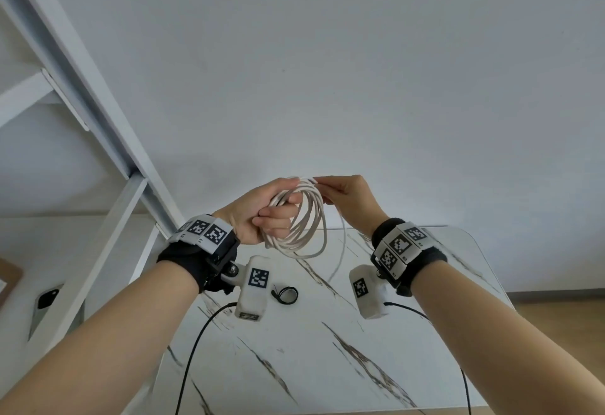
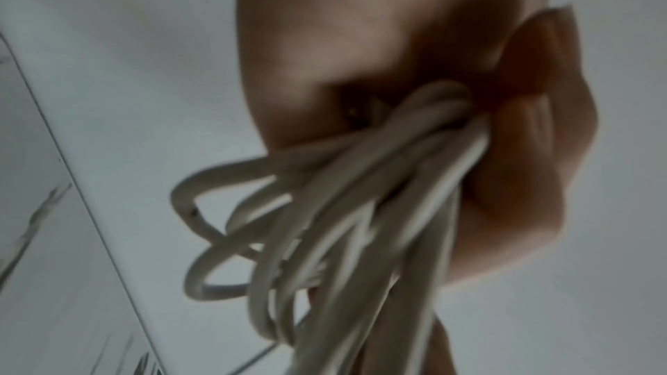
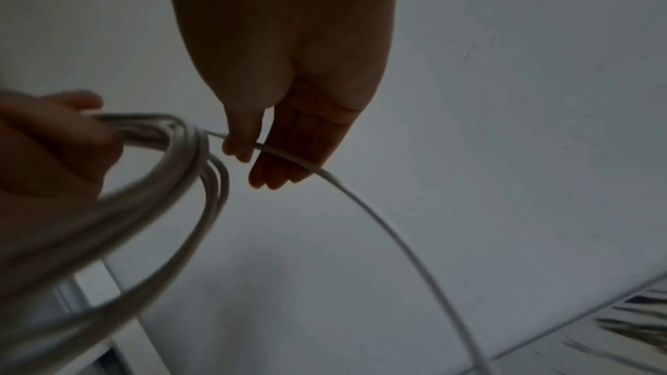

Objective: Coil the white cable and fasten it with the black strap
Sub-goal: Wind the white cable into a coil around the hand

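Several loops of the white cable hang in the air above the table, bundled in my left hand, whose fingers curl round them. The cable loops fan out below the fist. My right hand pinches the loose strand at the top of the coil between thumb and fingertips; that strand trails down toward the table. The black strap lies curled on the table below my left wrist, untouched.
A marble-patterned white table is below the hands. A white shelf frame stands at the left, with a phone on a lower surface. Black camera leads run from both wrists. A plain wall is behind.
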### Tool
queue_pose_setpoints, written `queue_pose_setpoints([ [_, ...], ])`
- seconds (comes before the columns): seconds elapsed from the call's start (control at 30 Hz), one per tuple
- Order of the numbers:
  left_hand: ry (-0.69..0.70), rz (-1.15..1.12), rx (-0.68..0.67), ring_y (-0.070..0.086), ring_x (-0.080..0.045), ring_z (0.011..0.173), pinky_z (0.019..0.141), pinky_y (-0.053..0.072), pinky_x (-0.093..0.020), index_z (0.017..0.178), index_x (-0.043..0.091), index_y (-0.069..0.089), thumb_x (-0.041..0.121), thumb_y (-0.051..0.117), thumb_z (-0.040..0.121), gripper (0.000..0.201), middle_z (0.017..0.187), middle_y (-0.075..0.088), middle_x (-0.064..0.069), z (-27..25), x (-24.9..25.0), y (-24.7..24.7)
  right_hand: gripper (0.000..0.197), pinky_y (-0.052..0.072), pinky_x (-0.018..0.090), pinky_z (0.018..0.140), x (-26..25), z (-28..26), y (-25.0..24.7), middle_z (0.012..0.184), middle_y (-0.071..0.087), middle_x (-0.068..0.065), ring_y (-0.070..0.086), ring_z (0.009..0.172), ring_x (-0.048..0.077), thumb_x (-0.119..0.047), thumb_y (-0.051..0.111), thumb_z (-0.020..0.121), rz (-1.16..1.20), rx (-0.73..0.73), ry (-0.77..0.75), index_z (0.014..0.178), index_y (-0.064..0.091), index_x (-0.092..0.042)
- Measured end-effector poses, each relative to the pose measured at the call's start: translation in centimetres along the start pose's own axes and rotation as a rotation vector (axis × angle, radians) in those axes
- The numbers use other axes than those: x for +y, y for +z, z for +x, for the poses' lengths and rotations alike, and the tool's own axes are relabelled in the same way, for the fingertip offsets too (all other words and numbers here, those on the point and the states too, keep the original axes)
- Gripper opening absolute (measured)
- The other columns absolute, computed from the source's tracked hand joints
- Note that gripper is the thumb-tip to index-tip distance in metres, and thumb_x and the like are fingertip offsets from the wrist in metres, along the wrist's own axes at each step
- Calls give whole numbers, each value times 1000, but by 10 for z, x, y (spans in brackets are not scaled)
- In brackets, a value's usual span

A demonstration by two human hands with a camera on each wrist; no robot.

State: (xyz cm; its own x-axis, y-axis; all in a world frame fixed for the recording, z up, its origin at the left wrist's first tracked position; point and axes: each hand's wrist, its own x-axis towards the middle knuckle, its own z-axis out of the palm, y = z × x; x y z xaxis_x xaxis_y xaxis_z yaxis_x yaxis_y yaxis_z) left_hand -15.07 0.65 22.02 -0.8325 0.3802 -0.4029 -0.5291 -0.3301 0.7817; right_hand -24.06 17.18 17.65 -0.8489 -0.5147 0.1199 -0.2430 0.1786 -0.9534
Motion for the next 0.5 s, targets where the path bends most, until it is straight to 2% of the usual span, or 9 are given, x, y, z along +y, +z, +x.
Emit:
queue_pose_setpoints([
  [0.1,55,-83,1,23,-1,20,28,25,-15,54,18,45,38,35,93,45,27,29,9,-1,5,5,23,43,15,61,2,-2,9,60,63,1,49,58,3,-7,53,91,-51,16,-21,94,74,-16],
  [0.13,79,-109,12,21,-1,20,28,24,-15,54,18,45,38,34,94,46,27,28,9,-1,7,7,28,42,13,59,3,-2,11,56,62,-10,50,55,1,-6,52,90,-97,24,-15,82,73,-24],
  [0.17,107,-139,26,16,-3,21,28,24,-15,53,18,45,38,34,95,48,27,28,9,0,8,9,35,40,11,57,4,-3,13,52,60,-14,49,51,-3,-4,52,89,-141,32,-13,70,67,-30],
  [0.2,137,-172,36,11,-6,24,28,22,-15,53,18,46,38,34,95,48,27,28,8,0,10,11,39,38,12,55,6,-4,15,49,57,-15,49,49,-2,-4,52,88,-188,32,-10,61,58,-31],
  [0.27,194,-236,39,6,-10,28,29,21,-15,53,18,46,37,33,96,49,27,28,7,1,13,14,38,35,17,53,10,-7,21,52,51,-12,45,48,2,-5,49,88,-305,-16,15,56,48,-25],
  [0.37,260,-278,62,7,-10,27,28,23,-15,54,18,44,35,31,98,49,27,28,7,2,16,17,26,42,24,60,19,-13,30,59,57,-9,51,54,5,-1,45,86,-367,-146,104,68,57,-15],
  [0.43,305,-287,110,16,-8,22,29,26,-15,58,18,40,34,32,98,44,28,27,7,3,17,17,23,49,27,70,25,-17,35,69,65,-2,58,61,7,1,42,89,-313,-200,204,89,62,-10],
  [0.5,354,-328,153,24,-6,23,32,27,-15,62,18,38,34,35,98,40,32,27,6,5,16,14,31,53,30,80,27,-22,40,84,70,6,61,70,14,1,38,92,-340,-260,256,115,58,-5],
])
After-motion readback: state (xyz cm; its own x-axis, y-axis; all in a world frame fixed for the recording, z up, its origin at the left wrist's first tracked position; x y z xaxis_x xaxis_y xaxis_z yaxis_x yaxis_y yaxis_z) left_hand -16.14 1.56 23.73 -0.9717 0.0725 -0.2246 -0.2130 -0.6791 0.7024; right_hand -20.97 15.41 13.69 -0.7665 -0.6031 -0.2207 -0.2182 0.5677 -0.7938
